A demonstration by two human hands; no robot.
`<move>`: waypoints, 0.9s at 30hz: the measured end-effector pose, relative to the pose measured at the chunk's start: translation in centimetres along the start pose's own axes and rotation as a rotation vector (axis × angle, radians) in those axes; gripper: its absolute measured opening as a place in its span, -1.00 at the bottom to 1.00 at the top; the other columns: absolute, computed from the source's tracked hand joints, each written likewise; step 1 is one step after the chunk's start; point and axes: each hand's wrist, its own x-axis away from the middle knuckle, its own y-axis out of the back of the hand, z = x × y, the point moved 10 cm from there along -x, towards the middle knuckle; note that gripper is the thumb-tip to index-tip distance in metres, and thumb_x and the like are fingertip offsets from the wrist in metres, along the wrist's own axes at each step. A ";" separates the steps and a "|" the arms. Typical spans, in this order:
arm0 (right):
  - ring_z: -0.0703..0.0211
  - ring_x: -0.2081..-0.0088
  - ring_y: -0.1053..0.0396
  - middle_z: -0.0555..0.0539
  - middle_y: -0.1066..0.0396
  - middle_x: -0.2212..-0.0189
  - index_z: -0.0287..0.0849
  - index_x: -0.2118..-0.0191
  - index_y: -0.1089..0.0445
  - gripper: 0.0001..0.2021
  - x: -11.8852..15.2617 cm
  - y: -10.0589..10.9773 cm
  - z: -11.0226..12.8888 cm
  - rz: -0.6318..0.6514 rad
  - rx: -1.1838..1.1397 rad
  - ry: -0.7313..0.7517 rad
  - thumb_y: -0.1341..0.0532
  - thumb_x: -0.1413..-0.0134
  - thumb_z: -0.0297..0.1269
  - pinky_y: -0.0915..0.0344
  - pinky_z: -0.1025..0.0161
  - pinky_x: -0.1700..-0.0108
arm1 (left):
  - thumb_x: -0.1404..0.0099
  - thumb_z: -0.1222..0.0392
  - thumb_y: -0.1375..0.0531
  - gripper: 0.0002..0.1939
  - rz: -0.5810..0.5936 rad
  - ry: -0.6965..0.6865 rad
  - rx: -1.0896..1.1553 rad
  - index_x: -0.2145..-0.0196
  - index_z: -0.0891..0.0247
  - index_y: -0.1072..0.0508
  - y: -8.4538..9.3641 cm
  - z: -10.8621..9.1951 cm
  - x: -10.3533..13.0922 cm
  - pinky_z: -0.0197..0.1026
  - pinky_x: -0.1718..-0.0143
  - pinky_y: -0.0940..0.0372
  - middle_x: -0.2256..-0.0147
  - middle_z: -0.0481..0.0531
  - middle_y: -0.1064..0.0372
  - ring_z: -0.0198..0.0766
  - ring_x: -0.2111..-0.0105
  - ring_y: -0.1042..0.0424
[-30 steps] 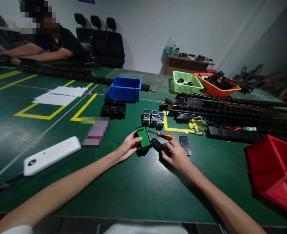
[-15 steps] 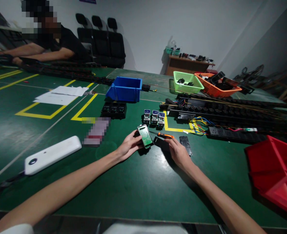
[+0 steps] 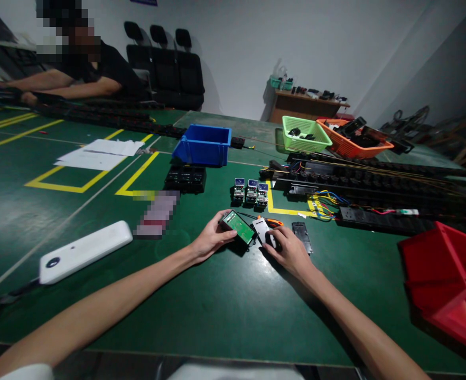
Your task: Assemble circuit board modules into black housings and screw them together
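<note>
My left hand [image 3: 212, 237] is closed on the near left edge of a small black case with a green circuit board [image 3: 239, 227] showing in its open face. Just to the right, my right hand [image 3: 293, 252] has its fingers around a flat grey-and-black cover [image 3: 261, 230], tilted close to the case. Behind that hand lies a screwdriver [image 3: 273, 222] with an orange and black handle, partly covered by the cover and fingers. A black rectangular cover [image 3: 303, 236] rests on the table to the right of my fingers.
Three small electronic modules [image 3: 251, 193] stand beyond my hands, near a blue bin [image 3: 207, 145] and a black block [image 3: 185, 179]. Wired black rails [image 3: 336, 182] run along the right. A red bin [image 3: 435, 264] sits near right, a white device [image 3: 86, 252] left. Another person [image 3: 102, 74] works far left.
My right hand has let go of the screwdriver, now on the table, and taken hold of the grey-and-black cover. The case in my left hand has turned and tilted to the right.
</note>
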 end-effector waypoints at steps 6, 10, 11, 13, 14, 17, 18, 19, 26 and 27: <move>-0.09 0.09 -0.37 -0.22 -0.41 0.12 -0.14 0.06 -0.34 -0.70 0.0 -0.1 0.1 -0.009 0.092 -0.021 -0.22 -0.09 -0.18 -0.37 0.02 0.10 | 0.05 0.30 -0.42 -0.29 0.020 -0.051 -0.066 -0.04 0.16 -0.25 -0.1 0.0 -0.1 -0.15 0.08 -0.31 0.15 0.04 -0.41 -0.22 0.18 -0.45; -0.07 0.12 -0.38 -0.22 -0.44 0.16 -0.17 0.07 -0.35 -0.74 -0.1 0.8 0.0 -0.063 0.079 -0.020 -0.18 -0.10 -0.27 -0.36 0.04 0.10 | 0.04 0.30 -0.42 -0.33 0.041 -0.090 -0.195 0.01 0.15 -0.22 -0.4 -0.1 0.1 -0.18 0.13 -0.32 0.18 0.02 -0.40 -0.22 0.20 -0.45; -0.06 0.12 -0.39 -0.22 -0.45 0.16 -0.17 0.07 -0.35 -0.74 0.0 1.1 0.0 -0.087 0.068 -0.017 -0.17 -0.11 -0.28 -0.36 0.04 0.10 | 0.03 0.29 -0.41 -0.34 0.056 -0.102 -0.230 0.01 0.15 -0.21 -0.5 -0.2 0.2 -0.18 0.13 -0.32 0.18 0.02 -0.40 -0.21 0.20 -0.45; -0.05 0.13 -0.39 -0.21 -0.45 0.15 -0.17 0.06 -0.35 -0.75 0.0 1.9 0.1 -0.142 0.025 -0.002 -0.17 -0.12 -0.29 -0.35 0.04 0.10 | 0.01 0.28 -0.40 -0.35 0.086 -0.118 -0.283 0.03 0.15 -0.19 -0.8 -0.1 0.3 -0.18 0.11 -0.31 0.18 0.03 -0.39 -0.20 0.18 -0.44; -0.04 0.13 -0.38 -0.20 -0.45 0.14 -0.17 0.06 -0.34 -0.75 0.1 2.3 0.3 -0.172 -0.009 0.013 -0.17 -0.12 -0.31 -0.35 0.03 0.09 | 0.01 0.27 -0.40 -0.36 0.094 -0.122 -0.303 0.04 0.15 -0.18 -0.9 0.0 0.3 -0.18 0.11 -0.31 0.18 0.03 -0.39 -0.20 0.17 -0.44; -0.03 0.08 -0.38 -0.19 -0.44 0.07 -0.15 0.03 -0.34 -0.72 0.3 3.2 1.4 -0.245 -0.140 0.113 -0.19 -0.11 -0.35 -0.34 0.01 0.05 | 0.04 0.24 -0.42 -0.34 0.082 -0.148 -0.372 0.06 0.16 -0.17 -0.8 0.0 0.4 -0.20 0.12 -0.30 0.19 0.01 -0.36 -0.22 0.17 -0.42; -0.02 0.06 -0.37 -0.20 -0.43 0.05 -0.15 0.02 -0.34 -0.70 0.5 3.4 1.9 -0.261 -0.174 0.152 -0.20 -0.10 -0.37 -0.34 0.00 0.04 | 0.05 0.24 -0.43 -0.34 0.079 -0.157 -0.399 0.07 0.17 -0.17 -0.8 0.0 0.4 -0.21 0.11 -0.29 0.18 0.00 -0.35 -0.23 0.17 -0.42; -0.03 0.04 -0.37 -0.20 -0.42 0.03 -0.14 0.01 -0.34 -0.69 0.6 3.5 2.4 -0.272 -0.197 0.190 -0.21 -0.09 -0.38 -0.34 -0.01 0.03 | 0.06 0.22 -0.43 -0.34 0.080 -0.165 -0.423 0.08 0.19 -0.17 -0.9 0.0 0.4 -0.21 0.11 -0.29 0.17 0.00 -0.34 -0.24 0.17 -0.41; -0.01 0.06 -0.38 -0.21 -0.40 -0.06 -0.13 -0.03 -0.37 -0.61 1.6 2.8 5.0 -0.257 -0.188 0.327 -0.26 -0.04 -0.42 -0.38 -0.01 0.06 | 0.02 0.12 -0.41 -0.42 0.123 -0.208 -0.616 0.08 0.24 -0.26 -2.2 -0.9 1.1 -0.21 0.12 -0.29 0.13 0.01 -0.31 -0.24 0.17 -0.37; -0.01 0.06 -0.37 -0.20 -0.40 -0.06 -0.14 -0.04 -0.37 -0.60 1.6 2.6 5.3 -0.250 -0.179 0.339 -0.27 -0.03 -0.42 -0.38 -0.01 0.06 | 0.00 0.12 -0.39 -0.43 0.144 -0.211 -0.639 0.06 0.24 -0.28 -2.5 -1.0 1.2 -0.19 0.09 -0.29 0.12 0.03 -0.32 -0.22 0.15 -0.37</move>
